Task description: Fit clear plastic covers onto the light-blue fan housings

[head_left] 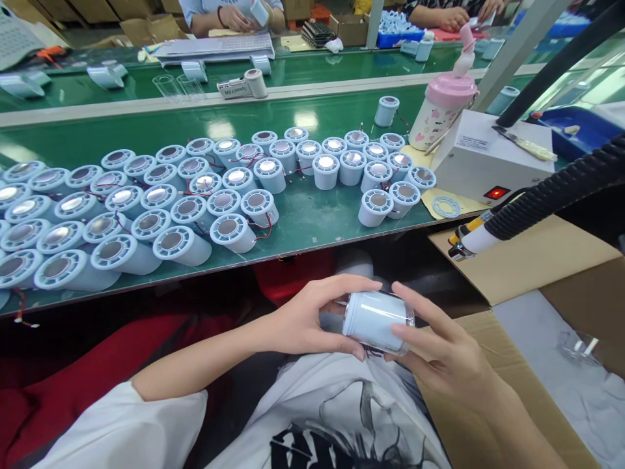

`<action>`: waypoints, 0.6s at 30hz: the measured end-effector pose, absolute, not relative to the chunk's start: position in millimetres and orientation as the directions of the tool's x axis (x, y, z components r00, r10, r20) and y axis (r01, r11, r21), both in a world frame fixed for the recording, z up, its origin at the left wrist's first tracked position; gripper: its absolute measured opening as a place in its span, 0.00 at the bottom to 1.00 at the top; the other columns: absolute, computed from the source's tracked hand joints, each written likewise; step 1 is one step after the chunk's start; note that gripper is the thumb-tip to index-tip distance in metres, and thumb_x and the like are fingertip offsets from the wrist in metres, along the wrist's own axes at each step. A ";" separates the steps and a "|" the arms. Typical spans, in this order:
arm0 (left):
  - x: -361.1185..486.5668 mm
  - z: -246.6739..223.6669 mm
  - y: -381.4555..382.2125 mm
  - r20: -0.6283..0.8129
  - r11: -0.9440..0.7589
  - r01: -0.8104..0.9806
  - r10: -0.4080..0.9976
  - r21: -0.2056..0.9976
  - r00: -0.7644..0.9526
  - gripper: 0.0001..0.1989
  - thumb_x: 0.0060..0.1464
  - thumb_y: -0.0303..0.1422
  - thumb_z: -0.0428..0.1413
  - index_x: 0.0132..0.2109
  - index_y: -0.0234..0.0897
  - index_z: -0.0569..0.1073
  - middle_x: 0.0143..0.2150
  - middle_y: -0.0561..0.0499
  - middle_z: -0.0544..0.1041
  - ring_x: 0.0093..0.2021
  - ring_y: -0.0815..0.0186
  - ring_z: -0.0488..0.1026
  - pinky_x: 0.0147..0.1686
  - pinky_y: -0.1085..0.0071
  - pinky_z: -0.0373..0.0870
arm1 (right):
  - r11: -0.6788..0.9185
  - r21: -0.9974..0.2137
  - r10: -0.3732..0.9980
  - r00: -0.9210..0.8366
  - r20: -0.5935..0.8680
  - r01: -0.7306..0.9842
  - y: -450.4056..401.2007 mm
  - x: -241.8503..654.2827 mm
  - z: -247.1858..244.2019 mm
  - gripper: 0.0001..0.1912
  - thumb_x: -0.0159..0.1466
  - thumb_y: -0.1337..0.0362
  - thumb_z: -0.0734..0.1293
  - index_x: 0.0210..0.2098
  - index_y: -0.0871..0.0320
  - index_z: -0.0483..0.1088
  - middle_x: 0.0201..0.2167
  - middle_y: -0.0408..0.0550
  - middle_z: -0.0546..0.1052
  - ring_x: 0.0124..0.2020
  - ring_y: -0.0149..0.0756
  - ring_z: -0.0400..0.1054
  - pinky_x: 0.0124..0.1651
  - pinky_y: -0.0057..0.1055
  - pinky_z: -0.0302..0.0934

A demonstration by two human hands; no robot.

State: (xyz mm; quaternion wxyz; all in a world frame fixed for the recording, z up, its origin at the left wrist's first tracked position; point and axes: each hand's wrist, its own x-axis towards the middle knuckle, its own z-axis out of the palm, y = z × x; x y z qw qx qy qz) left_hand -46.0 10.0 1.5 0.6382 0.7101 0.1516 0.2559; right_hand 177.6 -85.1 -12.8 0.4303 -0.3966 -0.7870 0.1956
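A light-blue cylinder [375, 319] in a clear outer sleeve lies on its side between my hands, above my lap. My left hand [317, 316] grips its left end, thumb below and fingers above. Around the clear right end are the fingers of my right hand [439, 339]. Thin dark and red wires show just under the cylinder. Beyond my hands, many similar light-blue cylinders [233, 233] with round silvery discs on top stand in rows on the green surface [312, 225], several with red wires trailing.
On the right are a white box-shaped device [488, 156] with a lit red switch, a black corrugated hose [556, 189], a pink-lidded bottle [439, 107] and an open cardboard box [537, 251]. Across the green line, two people's hands [237, 18] work. A small white fan [243, 86] lies there.
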 end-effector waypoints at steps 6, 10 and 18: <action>-46.4 6.4 12.6 0.086 -0.158 -0.007 0.498 0.987 0.863 0.41 0.42 0.33 0.67 0.63 0.45 0.62 0.62 0.42 0.65 0.61 0.52 0.64 0.54 0.60 0.69 | 0.119 -0.988 0.983 -0.152 0.103 0.100 -86.1 172.4 -15.9 0.31 0.58 0.66 0.72 0.58 0.41 0.63 0.56 0.46 0.71 0.55 0.41 0.68 0.50 0.33 0.70; -48.2 6.6 13.3 0.018 -0.030 -0.004 0.454 1.000 0.891 0.37 0.50 0.30 0.63 0.65 0.45 0.59 0.63 0.41 0.64 0.59 0.55 0.66 0.54 0.60 0.70 | -0.183 -0.959 0.979 -0.132 -0.157 -0.217 -89.7 167.1 -18.1 0.28 0.56 0.62 0.74 0.55 0.42 0.67 0.50 0.45 0.75 0.44 0.39 0.73 0.45 0.33 0.71; -44.7 -8.4 11.0 -0.118 0.195 0.036 0.432 0.980 0.894 0.40 0.49 0.29 0.63 0.66 0.45 0.56 0.55 0.45 0.71 0.48 0.61 0.73 0.50 0.63 0.70 | -0.358 -0.916 0.933 -0.118 -0.341 -0.183 -85.3 166.1 -24.1 0.29 0.52 0.64 0.76 0.53 0.48 0.71 0.30 0.41 0.79 0.32 0.33 0.71 0.37 0.27 0.67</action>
